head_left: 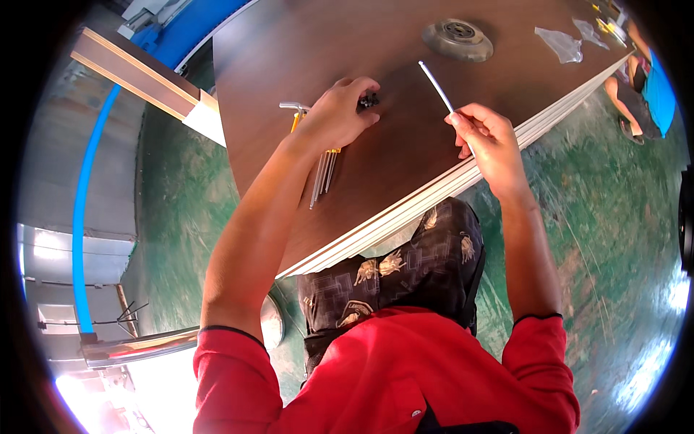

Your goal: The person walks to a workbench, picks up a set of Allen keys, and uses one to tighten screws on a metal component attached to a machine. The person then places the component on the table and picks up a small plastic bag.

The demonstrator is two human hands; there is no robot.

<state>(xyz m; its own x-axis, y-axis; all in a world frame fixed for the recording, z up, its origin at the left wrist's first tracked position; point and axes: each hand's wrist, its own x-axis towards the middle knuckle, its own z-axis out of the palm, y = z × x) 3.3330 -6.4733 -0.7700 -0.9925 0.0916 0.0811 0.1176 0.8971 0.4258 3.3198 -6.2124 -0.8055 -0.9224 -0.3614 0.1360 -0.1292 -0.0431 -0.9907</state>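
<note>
My right hand (486,137) pinches a slim silver hex key (437,88) between thumb and fingers, its long arm pointing up and left over the brown board (405,145). My left hand (340,114) curls round a cluster of small black parts (367,101), which shows between thumb and forefinger. They look like screws, but are too small to be sure. Under my left wrist lies a hex key set (325,170) in a yellow holder, partly hidden by my arm. Its silver keys stick out toward me, and one bent end shows on the far side.
A round metal disc (457,39) with a dark hub lies at the board's far side. Clear plastic bags (560,45) lie far right. Stacked pale panel edges (405,210) run along the near side. A person in blue (658,94) is beyond the right corner.
</note>
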